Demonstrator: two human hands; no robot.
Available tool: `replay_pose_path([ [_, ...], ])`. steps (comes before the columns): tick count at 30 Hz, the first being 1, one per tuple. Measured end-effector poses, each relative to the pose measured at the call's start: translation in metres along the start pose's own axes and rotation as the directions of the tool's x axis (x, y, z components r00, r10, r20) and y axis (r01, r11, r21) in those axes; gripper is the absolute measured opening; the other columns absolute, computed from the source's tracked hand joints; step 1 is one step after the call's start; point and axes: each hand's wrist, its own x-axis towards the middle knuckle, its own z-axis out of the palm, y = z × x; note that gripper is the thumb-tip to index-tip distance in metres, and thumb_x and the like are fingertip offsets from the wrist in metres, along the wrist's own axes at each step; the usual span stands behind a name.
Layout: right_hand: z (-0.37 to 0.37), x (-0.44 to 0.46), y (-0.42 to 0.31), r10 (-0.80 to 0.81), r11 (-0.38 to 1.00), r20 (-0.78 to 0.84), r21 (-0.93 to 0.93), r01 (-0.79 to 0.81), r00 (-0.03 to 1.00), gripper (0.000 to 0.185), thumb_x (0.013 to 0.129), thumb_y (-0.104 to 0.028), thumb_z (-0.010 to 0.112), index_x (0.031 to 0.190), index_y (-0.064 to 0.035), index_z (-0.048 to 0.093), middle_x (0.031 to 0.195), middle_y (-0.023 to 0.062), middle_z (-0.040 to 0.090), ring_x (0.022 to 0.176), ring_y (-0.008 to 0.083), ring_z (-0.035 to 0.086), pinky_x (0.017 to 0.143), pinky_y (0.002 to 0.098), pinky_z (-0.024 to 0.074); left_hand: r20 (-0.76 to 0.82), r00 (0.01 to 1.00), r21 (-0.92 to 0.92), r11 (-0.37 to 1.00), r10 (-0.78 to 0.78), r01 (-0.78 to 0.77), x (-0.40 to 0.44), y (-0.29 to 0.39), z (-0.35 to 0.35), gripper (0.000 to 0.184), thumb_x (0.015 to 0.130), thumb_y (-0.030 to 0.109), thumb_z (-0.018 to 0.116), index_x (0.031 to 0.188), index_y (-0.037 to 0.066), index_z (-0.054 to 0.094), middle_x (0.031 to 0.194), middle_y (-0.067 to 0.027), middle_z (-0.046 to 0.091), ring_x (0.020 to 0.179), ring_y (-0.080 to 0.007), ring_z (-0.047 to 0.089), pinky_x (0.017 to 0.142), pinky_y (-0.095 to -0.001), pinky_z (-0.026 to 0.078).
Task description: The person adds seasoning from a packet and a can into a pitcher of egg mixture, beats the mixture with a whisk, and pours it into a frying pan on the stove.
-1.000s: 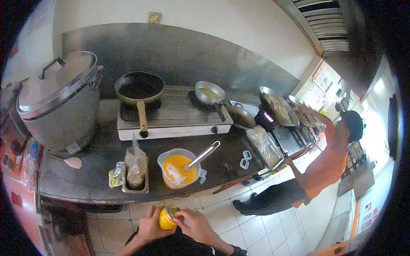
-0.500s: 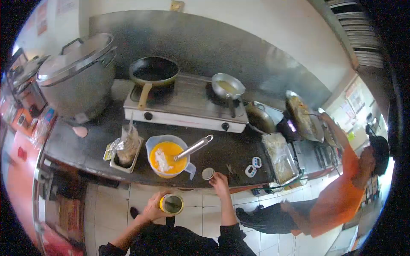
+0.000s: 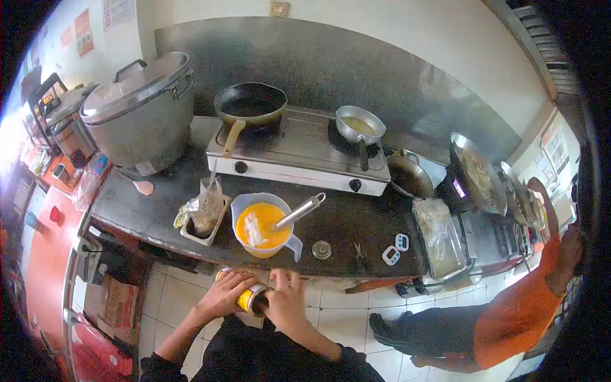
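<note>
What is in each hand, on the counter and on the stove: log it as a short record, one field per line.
Left hand: gripping a yellow can, tilted, mouth toward the right hand
Right hand: at the can's open end; fingertips partly hidden
Jug: yellow liquid with a white patch; whisk leaning in it
Counter, right of jug: round lid, scissors, two small timers
Stove: frying pan left, saucepan with liquid right
Nearby: person in orange, far right
</note>
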Motion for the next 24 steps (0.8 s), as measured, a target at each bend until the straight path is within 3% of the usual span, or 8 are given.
replay_pose_path([
  [2, 0.012, 0.003, -0.003, 0.023, 0.995, 0.027, -0.094, -0.021, 0.999, 0.017, 0.058, -0.015, 0.068, 0.071, -0.005, 0.067, 0.108, 0.0074, 0.047, 0.105, 0.0307, 0.041, 0.087, 0.0485, 0.0326, 0.024, 0.999, 0.124, 0.991, 0.043, -0.045, 0.003, 0.008, -0.017, 0.062, 0.059, 0.02, 0.075, 0.114, 0.01, 0.05, 0.117, -0.0075, 0.054, 0.11, -0.0287, 0.049, 0.096, -0.0428, 0.036],
  [5, 0.009, 0.006, -0.012, -0.005, 1.0, -0.036, -0.018, 0.005, 0.999, 0.017, 0.061, -0.015, 0.067, 0.076, -0.0058, 0.067, 0.111, 0.0053, 0.048, 0.107, 0.0295, 0.041, 0.086, 0.0498, 0.0332, 0.049, 0.995, 0.324, 0.941, 0.091, -0.102, 0.003, 0.026, -0.053, 0.065, 0.059, 0.018, 0.072, 0.119, 0.01, 0.049, 0.116, -0.0072, 0.054, 0.109, -0.0252, 0.05, 0.095, -0.0414, 0.037],
  [8, 0.0, 0.011, -0.017, -0.125, 0.975, -0.307, 0.139, 0.174, 0.944, 0.026, 0.053, -0.018, 0.075, 0.077, -0.0106, 0.067, 0.107, 0.0026, 0.047, 0.104, 0.0259, 0.042, 0.086, 0.0447, 0.0303, 0.028, 0.995, 0.414, 0.905, 0.092, -0.096, 0.002, 0.038, -0.096, 0.052, 0.065, 0.018, 0.066, 0.115, 0.01, 0.053, 0.111, -0.0066, 0.056, 0.105, -0.0256, 0.052, 0.094, -0.042, 0.038],
  [9, -0.007, 0.014, -0.021, -0.164, 0.957, -0.388, 0.158, 0.241, 0.907, 0.026, 0.054, -0.018, 0.075, 0.078, -0.0123, 0.068, 0.105, 0.0021, 0.049, 0.102, 0.0254, 0.043, 0.086, 0.0443, 0.0306, -0.014, 1.0, 0.387, 0.922, 0.011, -0.005, 0.003, 0.047, -0.117, 0.054, 0.063, 0.018, 0.067, 0.114, 0.01, 0.054, 0.11, -0.007, 0.057, 0.104, -0.0267, 0.053, 0.093, -0.0423, 0.038],
  [12, -0.04, 0.031, -0.038, -0.242, 0.897, -0.565, 0.179, 0.404, 0.789, 0.025, 0.059, -0.017, 0.074, 0.083, -0.0173, 0.069, 0.102, 0.0007, 0.052, 0.098, 0.0235, 0.046, 0.083, 0.0428, 0.0321, -0.135, 0.991, 0.35, 0.936, 0.024, 0.025, 0.001, 0.042, -0.149, 0.063, 0.053, 0.018, 0.073, 0.112, 0.01, 0.054, 0.108, -0.0078, 0.057, 0.104, -0.0286, 0.053, 0.093, -0.0429, 0.039],
  [15, -0.075, 0.046, -0.056, -0.336, 0.907, -0.519, 0.049, 0.419, 0.786, 0.024, 0.061, -0.016, 0.071, 0.084, -0.0179, 0.069, 0.104, 0.0007, 0.051, 0.1, 0.023, 0.045, 0.083, 0.0428, 0.0325, -0.159, 0.987, 0.316, 0.949, 0.037, 0.016, 0.002, 0.043, -0.168, 0.062, 0.052, 0.018, 0.074, 0.11, 0.009, 0.054, 0.108, -0.0079, 0.057, 0.105, -0.0293, 0.052, 0.093, -0.043, 0.039],
  [19, -0.069, 0.053, -0.064, -0.476, 0.869, -0.482, -0.128, 0.479, 0.735, 0.015, 0.064, -0.02, 0.063, 0.078, -0.0128, 0.066, 0.111, 0.0018, 0.051, 0.104, 0.0222, 0.044, 0.084, 0.0456, 0.0313, -0.161, 0.985, 0.307, 0.952, 0.056, -0.004, 0.002, 0.039, -0.171, 0.061, 0.053, 0.018, 0.075, 0.109, 0.008, 0.054, 0.109, -0.0078, 0.057, 0.106, -0.0293, 0.052, 0.094, -0.0433, 0.038],
  [24, -0.047, 0.056, -0.064, -0.53, 0.839, -0.416, -0.13, 0.528, 0.739, 0.015, 0.063, -0.018, 0.063, 0.07, -0.0059, 0.064, 0.115, 0.0058, 0.048, 0.107, 0.0243, 0.043, 0.09, 0.0488, 0.0286, -0.077, 0.996, 0.282, 0.959, 0.034, -0.011, -0.002, 0.036, -0.158, 0.062, 0.053, 0.02, 0.075, 0.109, 0.007, 0.053, 0.111, -0.0085, 0.056, 0.107, -0.0297, 0.051, 0.096, -0.0435, 0.036],
])
